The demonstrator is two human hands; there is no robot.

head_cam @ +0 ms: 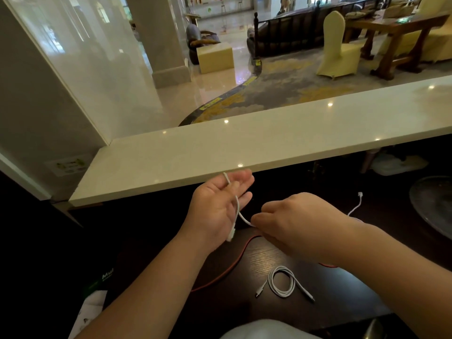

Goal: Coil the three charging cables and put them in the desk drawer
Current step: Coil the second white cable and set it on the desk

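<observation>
Three cables: white cable (pixel 238 211) in both hands, coiled white cable (pixel 283 281), red cable (pixel 220 277)

Coiled cable (pixel 283 282) on desk (pixel 325 292), below raised counter (pixel 244 140).

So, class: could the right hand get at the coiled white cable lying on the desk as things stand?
Probably not at once: the right hand is pinching the white cable draped over the left hand. The coiled cable lies uncovered just below that forearm.
</observation>
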